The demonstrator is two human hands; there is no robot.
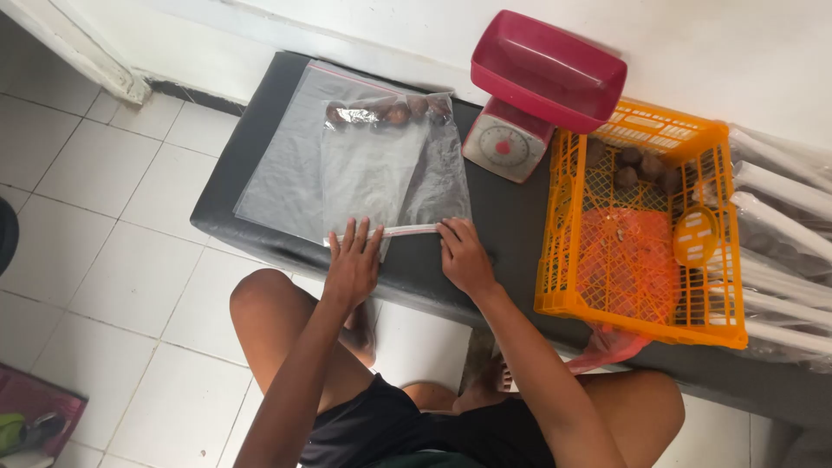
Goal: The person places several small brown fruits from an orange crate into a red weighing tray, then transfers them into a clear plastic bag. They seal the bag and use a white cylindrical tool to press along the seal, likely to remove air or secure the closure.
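Left hand (354, 260) flat, fingers spread, pressing the zip strip of clear plastic bag (394, 165) near the front edge of the black bench (511, 217). Right hand (464, 253) pinching the same strip (fingertips narrow). Brown round fruits (390, 111) bunched at the bag's far end. Red scale (533, 87) and orange crate (641, 225) toward the right end.

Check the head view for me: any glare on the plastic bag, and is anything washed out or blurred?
Head view: soft daylight puts pale sheen across the clear bag, dulling the brown fruits inside; wall at top washed out; both hands, left hand and right hand, sharp; straight edges bow near corners.
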